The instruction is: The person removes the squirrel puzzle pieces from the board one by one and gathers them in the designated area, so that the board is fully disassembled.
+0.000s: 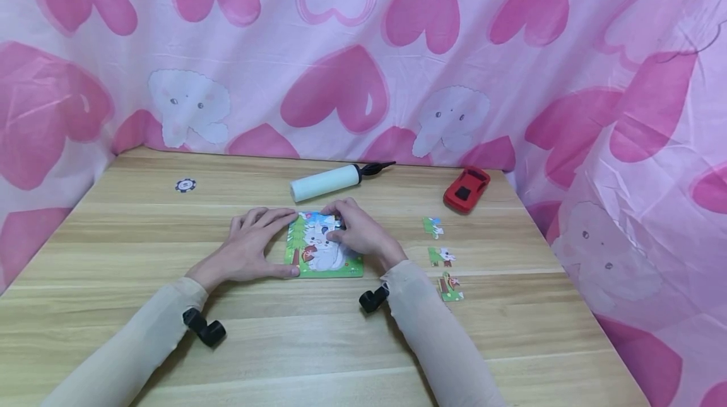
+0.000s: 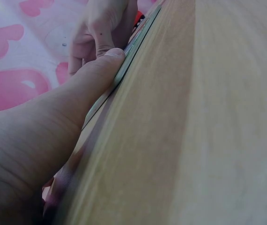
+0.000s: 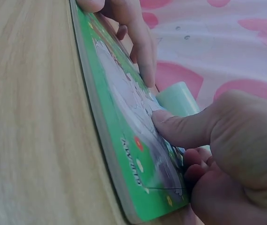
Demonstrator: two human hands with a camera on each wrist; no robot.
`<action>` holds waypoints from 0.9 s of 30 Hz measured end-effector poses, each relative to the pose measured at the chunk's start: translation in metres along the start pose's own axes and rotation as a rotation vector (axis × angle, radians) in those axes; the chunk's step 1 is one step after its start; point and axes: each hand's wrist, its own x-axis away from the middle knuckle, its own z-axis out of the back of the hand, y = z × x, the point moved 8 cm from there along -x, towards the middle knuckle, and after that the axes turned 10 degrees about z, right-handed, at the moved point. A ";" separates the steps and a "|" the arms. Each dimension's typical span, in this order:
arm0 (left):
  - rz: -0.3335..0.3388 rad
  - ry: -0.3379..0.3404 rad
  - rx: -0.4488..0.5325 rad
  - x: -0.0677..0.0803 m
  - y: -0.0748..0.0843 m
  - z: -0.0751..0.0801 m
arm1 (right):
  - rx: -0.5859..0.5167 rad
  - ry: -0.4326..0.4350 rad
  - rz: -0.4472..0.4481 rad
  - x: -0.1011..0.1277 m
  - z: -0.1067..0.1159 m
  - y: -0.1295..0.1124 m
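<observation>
A small picture puzzle board (image 1: 322, 257) with a green border lies flat at the table's middle. My left hand (image 1: 258, 244) rests flat against its left side, fingers straight, thumb (image 2: 103, 65) along the board's near edge (image 2: 133, 47). My right hand (image 1: 337, 228) sits on the board's far right corner with curled fingers. Its thumb (image 3: 178, 129) presses on the picture (image 3: 124, 140), pinching a puzzle piece there. Most of that piece is hidden under the fingers.
Three loose puzzle pieces (image 1: 442, 256) lie in a column right of the board. A white hand pump (image 1: 326, 182) lies just behind the hands, a red toy car (image 1: 467, 188) at the back right, a poker chip (image 1: 185, 185) at the back left. Pink cloth surrounds the table.
</observation>
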 end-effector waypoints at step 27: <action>-0.002 0.001 -0.002 0.000 -0.001 -0.001 | 0.037 0.036 -0.019 0.000 0.004 0.000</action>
